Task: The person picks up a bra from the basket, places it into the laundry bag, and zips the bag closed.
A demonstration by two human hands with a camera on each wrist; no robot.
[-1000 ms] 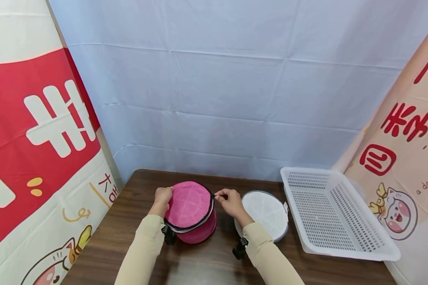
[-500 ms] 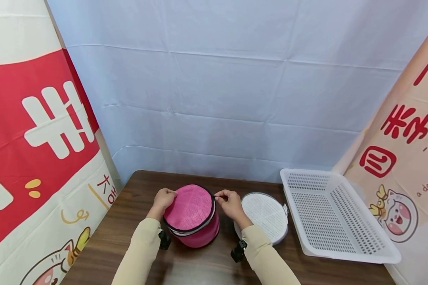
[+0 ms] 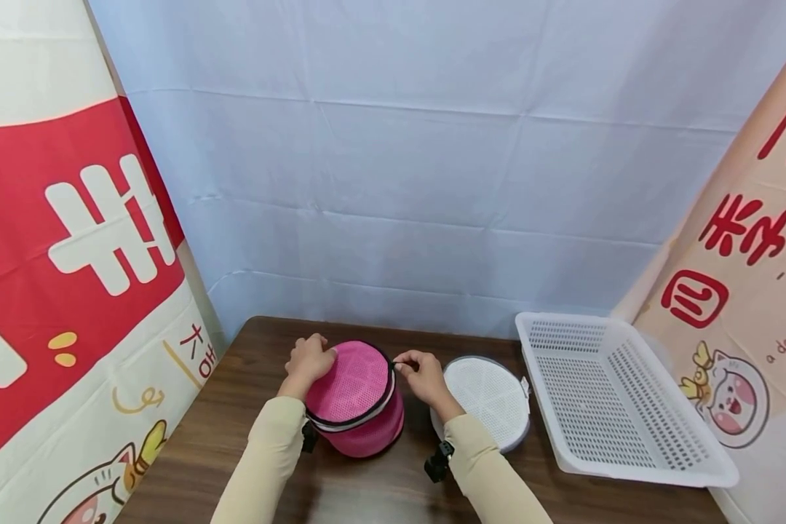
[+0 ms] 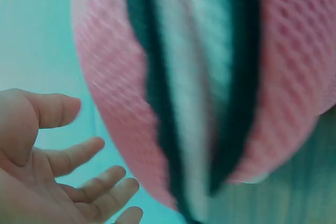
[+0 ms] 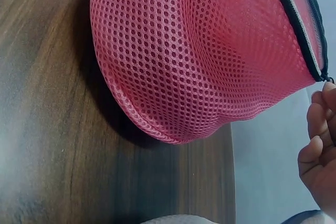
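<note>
A round pink mesh laundry bag (image 3: 354, 382) with black trim stands on the table, its lid tilted. In the right wrist view, a zipper (image 5: 294, 19) runs round the rim, and part of it gapes. My right hand (image 3: 426, 375) pinches the zipper pull (image 5: 329, 80) at the bag's right side. Beside the lid's far left edge is my left hand (image 3: 309, 362). Its fingers (image 4: 79, 156) are spread and loosely bent in the left wrist view, with nothing held, and appear apart from the mesh there.
A flat round white mesh piece (image 3: 487, 400) with grey trim lies right of the pink bag, partly under my right forearm. Farther right stands a white plastic basket (image 3: 566, 455) with perforated walls. Cloth hangs behind the brown wooden table (image 3: 203, 444) and at both sides.
My left hand has let go of the lid's left edge, and its fingers have spread. The bag has shifted slightly right and nearer. My right hand still pinches the zipper pull.
</note>
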